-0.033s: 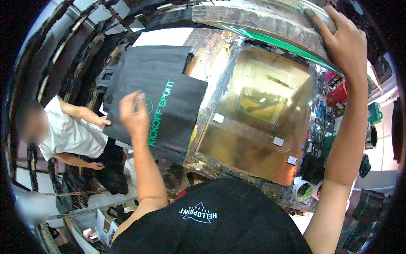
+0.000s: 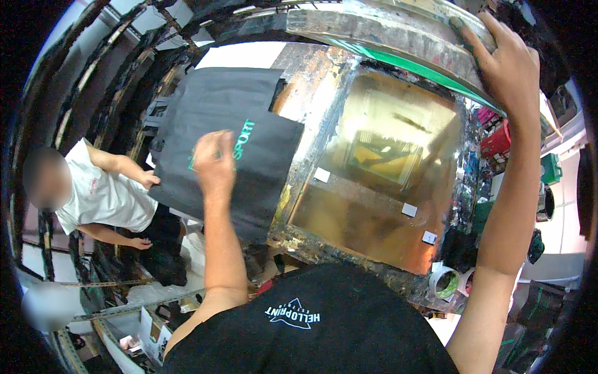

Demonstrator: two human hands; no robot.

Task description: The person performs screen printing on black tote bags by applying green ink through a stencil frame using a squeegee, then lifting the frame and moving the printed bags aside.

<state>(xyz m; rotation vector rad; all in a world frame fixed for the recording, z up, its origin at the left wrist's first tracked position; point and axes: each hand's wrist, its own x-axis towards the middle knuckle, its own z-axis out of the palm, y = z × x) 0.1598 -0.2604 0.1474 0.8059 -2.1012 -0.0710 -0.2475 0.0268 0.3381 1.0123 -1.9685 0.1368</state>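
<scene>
Limp black fabric, best held by its plain edges

Head view: the black fabric piece (image 2: 268,171) lies spread at the left, beside the shiny amber panel (image 2: 374,215). It looks thin, light and soft, likely to crease or sag if lifted from one corner; its green print (image 2: 244,134) could smear, so the unprinted borders seem the safest hold. The left hand (image 2: 215,156) is over the print, fingers curled; whether it pinches cloth I cannot tell. The right hand (image 2: 507,62) grips the far-right frame (image 2: 398,34), apparently stiff and heavier. A co-worker's hand (image 2: 149,179) is at the fabric's left edge.
</scene>
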